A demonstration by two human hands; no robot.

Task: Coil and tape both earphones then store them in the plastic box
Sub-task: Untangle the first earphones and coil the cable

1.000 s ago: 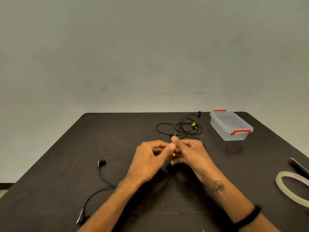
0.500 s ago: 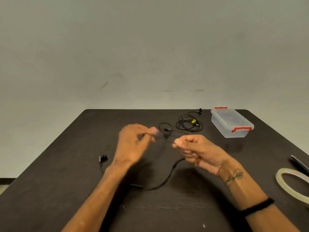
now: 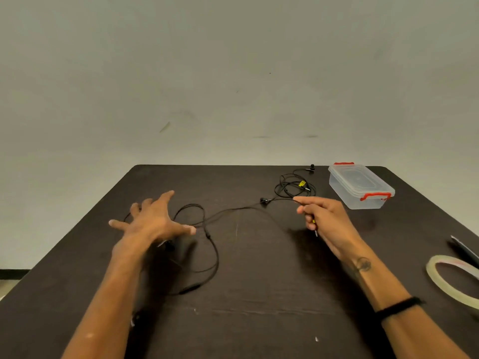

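A black earphone cable (image 3: 233,209) stretches across the middle of the dark table (image 3: 246,307). My right hand (image 3: 324,218) pinches its plug end, and the jack sticks out below the fingers. My left hand (image 3: 153,221) hovers with fingers spread wide over the cable's loose loops, and the cable runs under its thumb. One earbud (image 3: 264,200) lies beside the cable near the middle. A second black earphone (image 3: 294,186) lies tangled at the back, left of the clear plastic box (image 3: 360,186), whose lid with red clips is on.
A roll of clear tape (image 3: 453,279) lies at the right edge of the table. A dark flat object (image 3: 464,248) lies just behind the roll. A pale wall rises beyond the far table edge.
My hands have moved apart, the left one to the left and the right one to the right. The cable is drawn out between them. My left hand has gone from pinching to spread.
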